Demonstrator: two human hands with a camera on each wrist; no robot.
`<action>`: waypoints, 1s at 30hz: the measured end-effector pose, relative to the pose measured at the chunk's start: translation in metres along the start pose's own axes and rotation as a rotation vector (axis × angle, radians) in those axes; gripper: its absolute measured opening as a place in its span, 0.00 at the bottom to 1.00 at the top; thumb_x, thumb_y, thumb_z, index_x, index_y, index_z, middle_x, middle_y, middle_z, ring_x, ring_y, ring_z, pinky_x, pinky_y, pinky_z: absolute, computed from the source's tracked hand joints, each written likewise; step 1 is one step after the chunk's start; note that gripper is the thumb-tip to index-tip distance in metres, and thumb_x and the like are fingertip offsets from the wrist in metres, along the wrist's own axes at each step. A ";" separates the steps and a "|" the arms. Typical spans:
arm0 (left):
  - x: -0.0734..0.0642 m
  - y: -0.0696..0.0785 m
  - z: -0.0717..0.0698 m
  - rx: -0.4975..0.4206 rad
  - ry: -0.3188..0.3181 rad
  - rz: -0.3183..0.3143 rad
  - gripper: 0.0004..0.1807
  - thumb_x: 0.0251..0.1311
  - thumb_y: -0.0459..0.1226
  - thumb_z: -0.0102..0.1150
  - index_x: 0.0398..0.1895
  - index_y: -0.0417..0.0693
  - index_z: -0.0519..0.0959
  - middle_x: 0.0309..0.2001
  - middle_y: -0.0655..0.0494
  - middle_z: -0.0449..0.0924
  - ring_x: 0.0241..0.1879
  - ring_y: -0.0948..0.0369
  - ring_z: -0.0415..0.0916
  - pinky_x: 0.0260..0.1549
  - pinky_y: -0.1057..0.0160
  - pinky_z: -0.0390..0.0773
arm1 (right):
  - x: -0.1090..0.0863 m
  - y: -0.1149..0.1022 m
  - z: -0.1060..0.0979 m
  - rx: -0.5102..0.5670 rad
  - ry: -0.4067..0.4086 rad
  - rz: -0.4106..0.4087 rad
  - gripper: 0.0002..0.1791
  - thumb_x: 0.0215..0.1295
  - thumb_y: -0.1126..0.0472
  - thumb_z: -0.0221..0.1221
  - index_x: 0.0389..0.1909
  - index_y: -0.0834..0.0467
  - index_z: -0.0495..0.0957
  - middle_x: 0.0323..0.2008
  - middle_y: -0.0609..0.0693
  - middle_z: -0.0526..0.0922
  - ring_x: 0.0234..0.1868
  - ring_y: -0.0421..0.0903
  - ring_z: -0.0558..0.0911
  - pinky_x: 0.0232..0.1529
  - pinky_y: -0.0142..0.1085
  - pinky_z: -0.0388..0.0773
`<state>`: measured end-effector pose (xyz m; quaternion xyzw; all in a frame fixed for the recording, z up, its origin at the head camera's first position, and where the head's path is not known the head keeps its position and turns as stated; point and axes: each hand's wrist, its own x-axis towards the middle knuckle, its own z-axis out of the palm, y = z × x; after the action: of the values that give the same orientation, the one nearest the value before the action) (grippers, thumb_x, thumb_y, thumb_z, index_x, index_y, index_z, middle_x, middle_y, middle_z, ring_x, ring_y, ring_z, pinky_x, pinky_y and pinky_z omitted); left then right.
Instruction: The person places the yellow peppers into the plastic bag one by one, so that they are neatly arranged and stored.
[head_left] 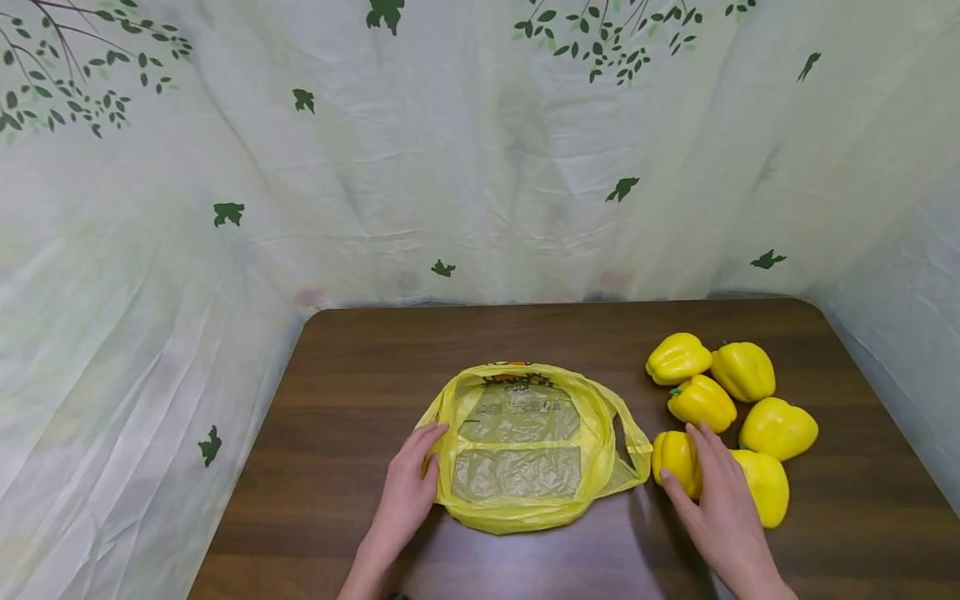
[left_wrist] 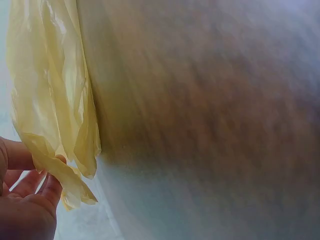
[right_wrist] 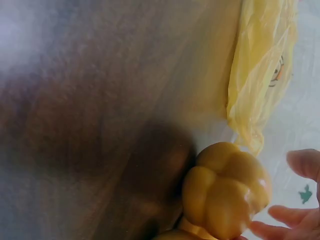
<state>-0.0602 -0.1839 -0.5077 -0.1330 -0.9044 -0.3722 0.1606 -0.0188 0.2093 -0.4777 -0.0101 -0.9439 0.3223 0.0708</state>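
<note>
A yellow plastic bag (head_left: 517, 515) lies with its mouth spread wide, facing up; nothing lies inside. My left hand (head_left: 408, 479) is at the bag's left side. In the left wrist view, its thumb and fingers pinch a fold of the bag (left_wrist: 50, 90). To the right, my right hand (head_left: 723, 508) reaches over the nearest yellow bell pepper (head_left: 672, 457), beside the bag's right handle. The right wrist view shows this pepper (right_wrist: 225, 190) with the thumb apart from it and the fingertips close to its side; whether they touch is unclear.
Several more yellow bell peppers (head_left: 778, 428) sit clustered on the right side of the brown wooden table (head_left: 360, 358). A pale cloth (head_left: 465, 167) with printed leaves and birds hangs behind the table and along its sides.
</note>
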 end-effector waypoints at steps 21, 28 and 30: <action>0.002 0.001 -0.001 -0.058 -0.013 -0.063 0.26 0.52 0.16 0.58 0.55 0.41 0.80 0.55 0.51 0.78 0.58 0.56 0.74 0.57 0.55 0.71 | 0.004 0.016 0.001 0.014 -0.129 0.189 0.52 0.62 0.45 0.65 0.74 0.69 0.49 0.70 0.72 0.54 0.66 0.71 0.60 0.58 0.67 0.59; 0.001 0.000 0.000 -0.059 -0.016 -0.073 0.26 0.53 0.17 0.58 0.56 0.41 0.80 0.55 0.51 0.78 0.58 0.55 0.74 0.57 0.54 0.71 | 0.007 0.019 -0.001 0.063 -0.206 0.338 0.63 0.58 0.32 0.62 0.75 0.69 0.40 0.68 0.75 0.56 0.62 0.70 0.64 0.57 0.65 0.62; 0.001 0.000 0.000 -0.060 -0.013 -0.071 0.26 0.53 0.17 0.58 0.56 0.41 0.80 0.55 0.50 0.78 0.58 0.55 0.74 0.57 0.54 0.71 | 0.007 0.019 -0.001 0.067 -0.204 0.344 0.64 0.57 0.32 0.62 0.75 0.69 0.40 0.68 0.75 0.56 0.61 0.69 0.65 0.57 0.64 0.63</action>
<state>-0.0610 -0.1837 -0.5075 -0.1079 -0.8981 -0.4036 0.1371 -0.0259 0.2257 -0.4878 -0.1360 -0.9194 0.3601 -0.0808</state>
